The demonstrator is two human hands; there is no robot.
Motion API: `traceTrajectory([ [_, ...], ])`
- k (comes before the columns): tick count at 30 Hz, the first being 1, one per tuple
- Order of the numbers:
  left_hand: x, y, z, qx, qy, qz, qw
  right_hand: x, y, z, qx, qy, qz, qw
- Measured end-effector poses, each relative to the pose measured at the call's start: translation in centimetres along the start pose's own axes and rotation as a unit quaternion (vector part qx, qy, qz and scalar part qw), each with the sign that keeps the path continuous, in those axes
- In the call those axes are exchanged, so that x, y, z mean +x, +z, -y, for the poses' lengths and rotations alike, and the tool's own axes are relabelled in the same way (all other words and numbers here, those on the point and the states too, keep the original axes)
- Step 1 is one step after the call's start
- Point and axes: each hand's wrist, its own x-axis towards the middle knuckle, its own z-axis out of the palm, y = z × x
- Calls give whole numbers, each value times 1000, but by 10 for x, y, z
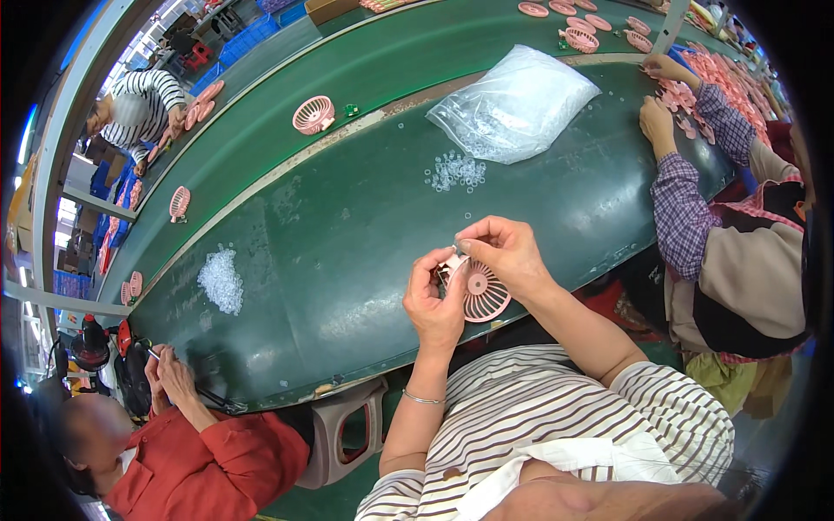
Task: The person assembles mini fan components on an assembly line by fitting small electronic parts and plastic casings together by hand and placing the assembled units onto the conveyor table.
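A pink round fan grille (pixel 486 298) with radial slots is held above the table's near edge. My left hand (pixel 434 304) grips it by its narrow end, thumb and fingers closed around it. My right hand (pixel 511 256) is closed in a pinch at that same end, its fingertips nearly meeting the left ones. What sits between the right fingertips is too small to make out. Just beyond my hands lies a scatter of small clear rings (pixel 455 172), beside a large clear plastic bag (pixel 521 102) that looks full of similar pieces.
Another heap of clear pieces (pixel 221 280) lies on the green table (pixel 347 252) at left. Beyond a raised edge, a green conveyor (pixel 252 148) carries pink grilles (pixel 314 115). Co-workers sit left and right; a checked sleeve (pixel 682 213) reaches over pink parts (pixel 686 100) at right.
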Motion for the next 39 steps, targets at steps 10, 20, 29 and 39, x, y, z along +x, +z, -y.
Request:
traceTrajectory([
  [10,-1,0,4,-36,-8,-13,999,1,-2,10,67,62,-4,996],
  [20,1,0,5,-9,-13,-11,1000,1,-2,13,55,88,14,995],
  [29,1,-2,-7,72,1,-18,997,2,-14,10,-3,73,145,987],
  [39,5,0,5,16,-21,-16,1000,-2,-19,1,-20,-19,152,988],
])
